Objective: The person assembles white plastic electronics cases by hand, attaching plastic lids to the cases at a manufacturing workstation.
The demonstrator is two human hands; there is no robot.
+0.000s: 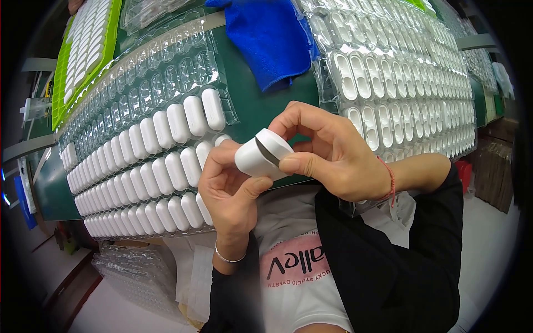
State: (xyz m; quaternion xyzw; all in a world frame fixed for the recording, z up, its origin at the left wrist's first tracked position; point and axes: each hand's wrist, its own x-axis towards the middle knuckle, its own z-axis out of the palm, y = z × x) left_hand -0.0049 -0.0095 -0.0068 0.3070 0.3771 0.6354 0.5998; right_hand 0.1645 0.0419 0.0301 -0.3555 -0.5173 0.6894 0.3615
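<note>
Both my hands hold a small white earbud case [252, 161] above the front edge of the table. Its lid is parted from the body, with a dark gap along one side. My left hand [225, 194] grips the body, thumb below and fingers behind. My right hand [338, 152] pinches the lid end between thumb and fingers. Close by on the left, a clear plastic tray [189, 69] carries rows of rounded white pieces [179, 123]. Beyond my right hand, another clear tray [328, 94] holds rows of hollow white shells [371, 126].
A blue cloth [269, 41] lies on the green tabletop [266, 102] between the trays. At the far left is a lime-green tray [114, 41] of white pieces. Below the table's left side sits a stack of clear trays [139, 272]. A red object [464, 175] stands at right.
</note>
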